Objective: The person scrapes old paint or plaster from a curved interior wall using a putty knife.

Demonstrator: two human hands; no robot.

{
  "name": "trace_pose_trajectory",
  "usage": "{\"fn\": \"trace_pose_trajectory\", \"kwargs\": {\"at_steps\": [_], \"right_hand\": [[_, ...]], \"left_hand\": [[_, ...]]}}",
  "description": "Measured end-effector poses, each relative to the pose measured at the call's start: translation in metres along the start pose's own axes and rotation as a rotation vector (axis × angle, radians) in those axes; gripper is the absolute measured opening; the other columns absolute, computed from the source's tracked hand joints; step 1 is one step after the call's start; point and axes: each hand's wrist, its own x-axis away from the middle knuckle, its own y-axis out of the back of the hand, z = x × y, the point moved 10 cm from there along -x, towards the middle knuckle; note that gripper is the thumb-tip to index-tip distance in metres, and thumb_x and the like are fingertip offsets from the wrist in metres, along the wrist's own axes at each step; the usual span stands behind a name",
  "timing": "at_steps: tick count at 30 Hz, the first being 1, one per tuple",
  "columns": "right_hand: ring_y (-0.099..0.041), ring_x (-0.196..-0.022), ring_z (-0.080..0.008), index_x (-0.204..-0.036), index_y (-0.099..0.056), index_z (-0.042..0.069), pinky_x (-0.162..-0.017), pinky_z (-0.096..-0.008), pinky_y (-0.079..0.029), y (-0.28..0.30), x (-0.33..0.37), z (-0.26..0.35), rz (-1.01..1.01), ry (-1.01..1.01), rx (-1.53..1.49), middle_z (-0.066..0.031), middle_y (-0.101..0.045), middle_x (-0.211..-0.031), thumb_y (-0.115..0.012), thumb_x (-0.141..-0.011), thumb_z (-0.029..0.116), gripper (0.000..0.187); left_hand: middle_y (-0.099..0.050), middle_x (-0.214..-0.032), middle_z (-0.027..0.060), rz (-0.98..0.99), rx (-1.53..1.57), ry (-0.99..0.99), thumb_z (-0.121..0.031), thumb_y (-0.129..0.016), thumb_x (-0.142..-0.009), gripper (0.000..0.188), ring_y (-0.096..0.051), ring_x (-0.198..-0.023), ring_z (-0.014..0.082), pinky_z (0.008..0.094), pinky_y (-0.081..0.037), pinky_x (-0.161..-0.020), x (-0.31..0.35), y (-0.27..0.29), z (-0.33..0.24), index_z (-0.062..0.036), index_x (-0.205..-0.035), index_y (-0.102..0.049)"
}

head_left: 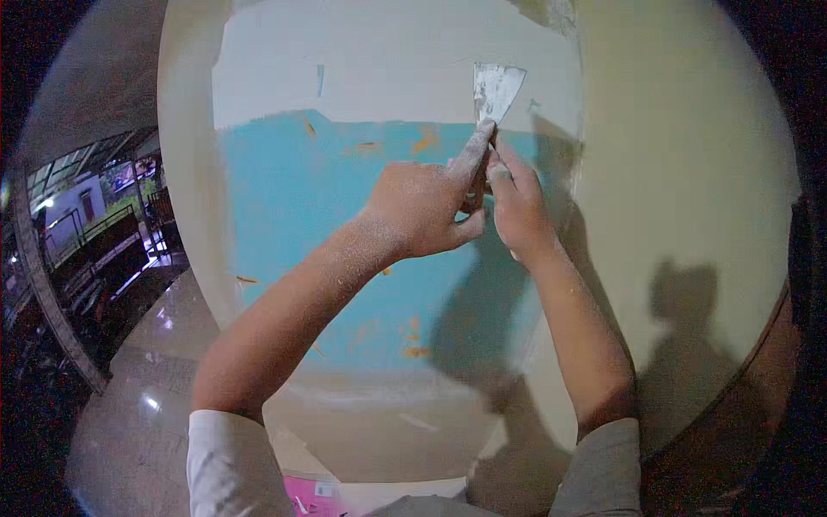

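A putty knife (500, 89) with a flared metal blade, smeared with white, points upward against the wall. Both hands meet at its handle, which they mostly hide. My left hand (422, 207), dusty with white powder, lays its index finger up toward the blade's base. Its other fingers curl in, and the thumb sticks out below. My right hand (521, 207) closes round the handle from the right side. Behind the hands is a turquoise wall patch (301, 198) with orange-brown marks. White filler (388, 77) covers the wall above it, reaching behind the blade.
Plain beige wall (689, 155) stretches to the right, carrying shadows of my arms and head. A pink packet (312, 497) lies low in front of me. On the left, a shiny tiled floor (155, 370) leads to a dark porch with railings (103, 241).
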Motion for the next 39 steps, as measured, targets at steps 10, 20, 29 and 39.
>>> {"fn": "trace_pose_trajectory", "kwargs": {"at_steps": [10, 20, 29, 39], "right_hand": [[-0.060, -0.106, -0.0286, -0.146, -0.046, 0.011, -0.097, -0.0434, -0.048, 0.062, -0.008, -0.001, -0.297, -0.094, 0.385, -0.0160, -0.062, -0.116, -0.043, -0.102, 0.017, 0.045], [-0.062, -0.116, -0.0407, -0.153, -0.033, 0.014, -0.101, -0.0505, -0.048, 0.120, -0.062, -0.035, -0.207, -0.289, 1.191, -0.0240, -0.062, -0.128, -0.044, -0.101, 0.023, 0.054], [-0.061, -0.113, -0.0437, -0.126, -0.062, 0.004, -0.099, -0.0496, -0.047, 0.149, -0.144, 0.006, -0.302, -0.115, 1.183, -0.0248, -0.065, -0.119, -0.045, -0.097, 0.028, 0.041], [-0.063, -0.108, -0.0437, -0.150, -0.040, 0.017, -0.097, -0.0529, -0.048, 0.062, -0.070, -0.008, -0.084, -0.224, 1.158, -0.0272, -0.065, -0.117, -0.043, -0.099, 0.021, 0.051]], "left_hand": [[-0.069, -0.100, 0.0098, -0.238, -0.304, -0.039, -0.041, -0.068, -0.087, 0.078, -0.065, -0.099, 0.0297, 0.0446, -0.051, -0.086, -0.006, 0.032, 0.046, -0.0252, -0.155, -0.033], [-0.020, -0.166, 0.0001, -0.489, -0.722, 0.163, -0.044, -0.058, -0.091, 0.067, -0.015, -0.153, 0.0343, 0.0699, -0.011, -0.115, 0.020, 0.055, 0.170, -0.0351, -0.153, -0.036], [-0.023, -0.165, 0.0014, -0.518, -0.657, 0.146, -0.046, -0.057, -0.092, 0.063, -0.015, -0.153, 0.0340, 0.0659, -0.009, -0.118, 0.015, 0.049, 0.163, -0.0330, -0.151, -0.042], [-0.025, -0.164, 0.0017, -0.536, -0.659, 0.167, -0.048, -0.055, -0.092, 0.062, -0.018, -0.152, 0.0331, 0.0648, -0.010, -0.119, 0.025, 0.055, 0.162, -0.0342, -0.151, -0.042]]}}
